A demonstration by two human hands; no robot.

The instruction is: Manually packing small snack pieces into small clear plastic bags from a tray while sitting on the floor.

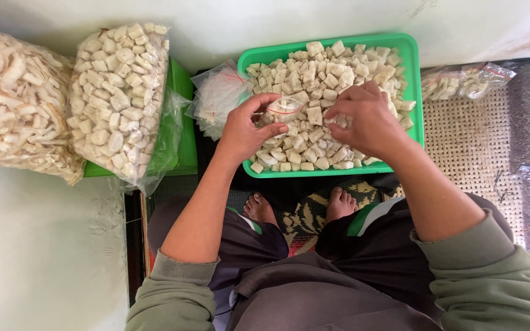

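Observation:
A green tray (415, 79) on the floor holds several pale, cube-shaped snack pieces (320, 73). Over its near side, my left hand (246, 129) pinches a small clear plastic bag (284, 109) with a red line along its mouth. My right hand (366, 119) is at the same bag's other side, fingers bent around its edge. The bag looks almost empty and hangs just above the pieces.
A stack of small clear bags (216, 95) lies left of the tray. Two big clear sacks of pale snacks (118, 92) (13, 104) rest at far left. A filled small bag (464, 79) lies right, on a woven mat (467, 147). My bare feet (299, 207) are below the tray.

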